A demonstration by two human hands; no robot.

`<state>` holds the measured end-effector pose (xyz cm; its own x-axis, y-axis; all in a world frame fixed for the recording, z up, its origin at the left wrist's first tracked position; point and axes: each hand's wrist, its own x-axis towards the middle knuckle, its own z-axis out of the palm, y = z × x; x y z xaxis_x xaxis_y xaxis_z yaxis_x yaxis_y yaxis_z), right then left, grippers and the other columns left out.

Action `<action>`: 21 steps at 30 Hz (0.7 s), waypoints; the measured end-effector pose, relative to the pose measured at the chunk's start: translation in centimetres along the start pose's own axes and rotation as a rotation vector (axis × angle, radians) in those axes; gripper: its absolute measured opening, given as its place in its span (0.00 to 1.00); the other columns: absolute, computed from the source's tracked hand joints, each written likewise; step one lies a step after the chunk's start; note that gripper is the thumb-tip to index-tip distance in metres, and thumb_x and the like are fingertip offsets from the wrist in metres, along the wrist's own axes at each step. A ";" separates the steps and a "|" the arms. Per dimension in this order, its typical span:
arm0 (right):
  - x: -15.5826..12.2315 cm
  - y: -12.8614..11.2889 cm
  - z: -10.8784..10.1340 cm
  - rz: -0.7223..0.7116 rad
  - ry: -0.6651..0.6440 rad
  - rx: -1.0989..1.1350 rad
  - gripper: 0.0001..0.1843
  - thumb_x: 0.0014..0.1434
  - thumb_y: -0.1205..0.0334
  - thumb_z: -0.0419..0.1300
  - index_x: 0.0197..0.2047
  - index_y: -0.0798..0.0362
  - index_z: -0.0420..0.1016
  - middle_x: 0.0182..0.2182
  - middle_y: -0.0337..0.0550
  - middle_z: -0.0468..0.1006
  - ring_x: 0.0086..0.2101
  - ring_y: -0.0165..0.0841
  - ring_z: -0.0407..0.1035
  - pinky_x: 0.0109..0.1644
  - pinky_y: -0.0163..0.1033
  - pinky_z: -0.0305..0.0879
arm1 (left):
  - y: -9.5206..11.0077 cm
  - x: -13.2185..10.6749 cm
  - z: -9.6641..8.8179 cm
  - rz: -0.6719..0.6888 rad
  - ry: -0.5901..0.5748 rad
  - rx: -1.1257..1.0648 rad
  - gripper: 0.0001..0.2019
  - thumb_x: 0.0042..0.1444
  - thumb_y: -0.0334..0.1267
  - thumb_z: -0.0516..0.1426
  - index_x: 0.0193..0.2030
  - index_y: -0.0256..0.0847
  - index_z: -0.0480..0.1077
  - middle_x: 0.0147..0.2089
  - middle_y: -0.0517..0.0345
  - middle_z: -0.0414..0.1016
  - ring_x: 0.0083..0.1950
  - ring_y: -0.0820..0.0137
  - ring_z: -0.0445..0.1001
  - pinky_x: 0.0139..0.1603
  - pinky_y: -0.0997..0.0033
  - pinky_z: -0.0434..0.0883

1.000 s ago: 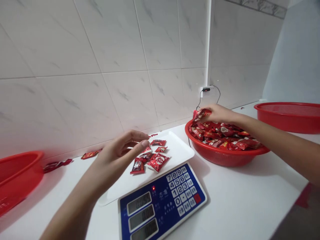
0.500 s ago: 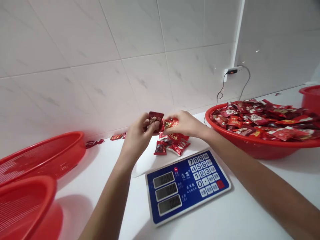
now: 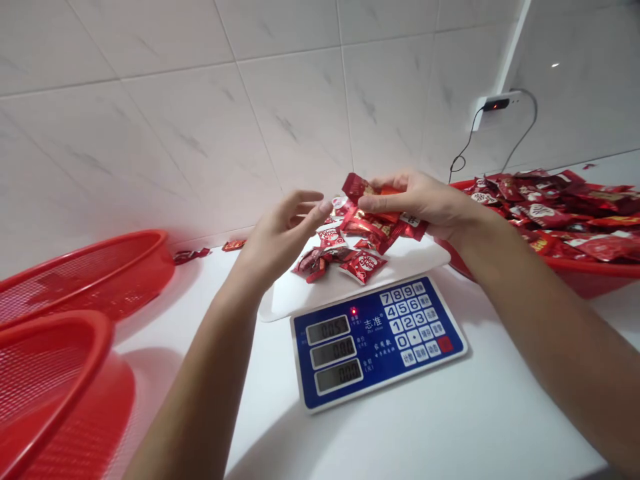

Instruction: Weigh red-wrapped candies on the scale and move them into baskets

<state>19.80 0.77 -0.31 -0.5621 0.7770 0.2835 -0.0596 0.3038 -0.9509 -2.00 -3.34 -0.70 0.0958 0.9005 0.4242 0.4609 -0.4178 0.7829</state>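
The left hand [image 3: 283,237] is hovering over the white tray [image 3: 280,300] of a digital scale [image 3: 377,343], holding nothing, its fingers spread and lightly curved. The right hand [image 3: 425,203] is pinching a bunch of red candy packets [image 3: 373,217] between thumb and fingers, just above the tray's far side, where more wrapped candies [image 3: 345,263] are lying loose. Off to the far right, a heap of candies [image 3: 575,213] is filling a red basket [image 3: 590,280] — two other red baskets [image 3: 85,273] are sitting near left.
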 end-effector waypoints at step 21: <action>-0.3 0.0 1.5 -0.025 -0.181 0.176 0.14 0.51 0.60 0.74 0.39 0.56 0.80 0.30 0.39 0.79 0.31 0.28 0.73 0.37 0.34 0.70 | 1.2 -0.1 -0.1 -0.054 -0.119 -0.412 0.19 0.45 0.44 0.74 0.39 0.39 0.75 0.32 0.56 0.82 0.36 0.65 0.82 0.40 0.69 0.78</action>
<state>18.77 -0.27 -0.57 -0.6966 0.6540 0.2951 -0.2090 0.2086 -0.9554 -1.52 -3.99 0.22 0.1935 0.9199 0.3411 0.0800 -0.3613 0.9290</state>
